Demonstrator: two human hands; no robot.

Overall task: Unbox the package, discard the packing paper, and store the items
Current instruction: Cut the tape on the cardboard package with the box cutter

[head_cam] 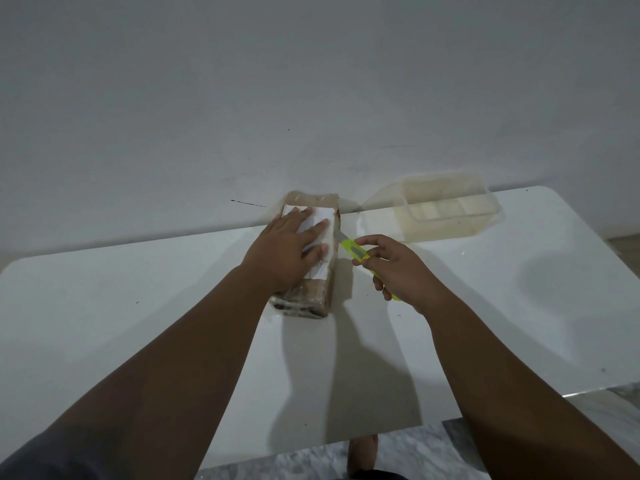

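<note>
A brown cardboard package point(313, 292) wrapped in clear tape, with a white label on top, lies on the white table point(138, 306) near its far edge. My left hand point(282, 249) presses flat on the label, fingers spread. My right hand point(394, 268) grips a yellow-green utility knife point(356, 252) just right of the package. The blade tip touches the package's upper right edge.
A clear plastic storage container point(446, 206) stands open at the table's far right, apart from the package. A grey wall rises right behind the table. Below the near edge I see marbled floor and a foot point(362, 452).
</note>
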